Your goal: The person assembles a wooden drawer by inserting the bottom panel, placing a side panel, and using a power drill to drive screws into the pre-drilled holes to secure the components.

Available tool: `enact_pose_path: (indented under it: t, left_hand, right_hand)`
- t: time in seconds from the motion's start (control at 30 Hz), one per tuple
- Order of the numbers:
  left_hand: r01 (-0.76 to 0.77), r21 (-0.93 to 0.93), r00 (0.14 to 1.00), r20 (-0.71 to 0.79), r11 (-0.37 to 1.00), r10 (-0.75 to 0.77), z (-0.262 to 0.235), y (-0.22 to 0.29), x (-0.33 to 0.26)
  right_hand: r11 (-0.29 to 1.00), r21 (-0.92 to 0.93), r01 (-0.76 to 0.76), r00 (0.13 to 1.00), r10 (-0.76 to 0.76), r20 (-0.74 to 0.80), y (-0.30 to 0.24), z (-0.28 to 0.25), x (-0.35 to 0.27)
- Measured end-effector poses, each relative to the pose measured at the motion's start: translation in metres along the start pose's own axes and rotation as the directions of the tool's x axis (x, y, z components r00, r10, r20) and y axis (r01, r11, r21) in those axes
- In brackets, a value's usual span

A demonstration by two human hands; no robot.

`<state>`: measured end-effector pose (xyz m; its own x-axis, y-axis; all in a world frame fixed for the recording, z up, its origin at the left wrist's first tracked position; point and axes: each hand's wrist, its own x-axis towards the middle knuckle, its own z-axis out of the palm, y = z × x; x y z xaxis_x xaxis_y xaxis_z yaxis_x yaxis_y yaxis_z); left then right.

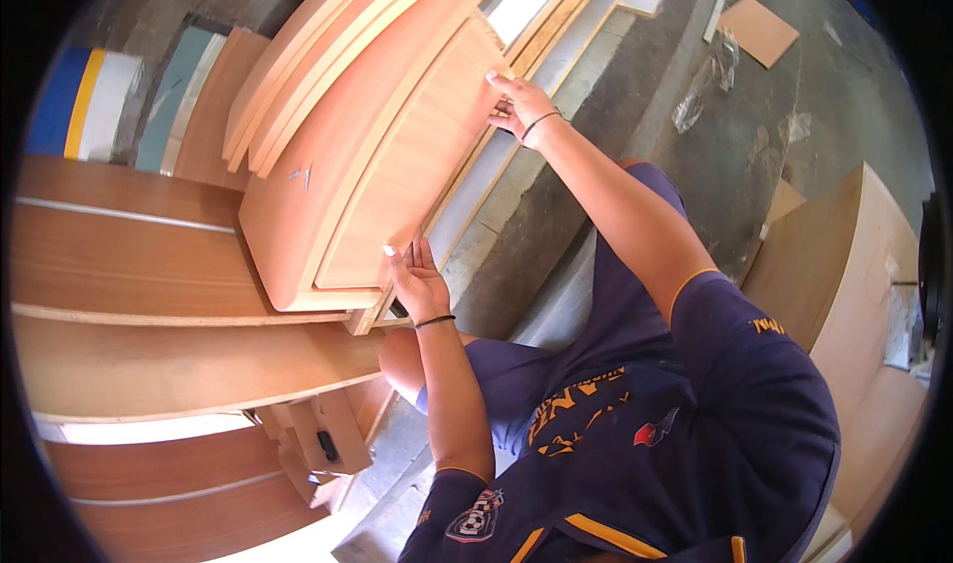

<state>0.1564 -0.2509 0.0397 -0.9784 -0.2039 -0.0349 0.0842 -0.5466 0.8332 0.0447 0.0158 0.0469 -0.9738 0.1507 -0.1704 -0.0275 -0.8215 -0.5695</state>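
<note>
A light wood-coloured panel [412, 156] lies within a larger wooden furniture piece [328, 181] in front of me. My left hand [419, 283] pinches its near edge, with the thumb on top and the other fingers curled beneath. Farther along that same edge, my right hand [521, 109] grips in a similar way, thumb on the face and fingers partly hidden underneath. A couple of small metal pieces [301, 176], perhaps screws, rest on the furniture's surface left of the panel.
Curved wooden boards [328, 62] are stacked at the upper left. Long brown boards [139, 265] extend on the left, above a cardboard box [328, 432]. A wooden cabinet [834, 255] stands on the right. Clear plastic wrap [695, 96] and a square board [757, 31] lie on the floor.
</note>
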Motion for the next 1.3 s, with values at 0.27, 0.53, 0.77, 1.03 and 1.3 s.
enact_pose_path:
  t: [0.27, 0.53, 0.77, 1.03, 1.3]
  left_hand:
    - [-0.006, -0.007, 0.999, -0.049, 1.000, 0.005, -0.004, 0.000, 0.002]
    - [-0.032, 0.002, 0.999, -0.025, 0.999, 0.032, -0.004, 0.002, 0.001]
    - [-0.064, 0.046, 0.994, -0.089, 0.997, 0.068, 0.005, 0.001, -0.003]
    - [-0.071, 0.052, 0.996, -0.051, 0.996, 0.073, 0.001, 0.000, 0.001]
    - [-0.061, 0.070, 0.993, -0.096, 0.996, 0.067, -0.003, -0.002, 0.005]
  right_hand:
    - [0.999, -0.031, -0.029, 1.000, 0.029, -0.013, -0.005, 0.003, -0.006]
    - [0.999, -0.038, -0.036, 0.999, 0.034, -0.042, -0.009, 0.008, -0.014]
    - [1.000, -0.008, 0.009, 1.000, -0.009, -0.017, -0.008, 0.007, -0.013]
    - [1.000, -0.002, 0.009, 1.000, -0.009, -0.014, -0.009, 0.005, -0.009]
    - [1.000, -0.015, 0.011, 0.999, -0.011, -0.032, -0.008, 0.005, -0.006]
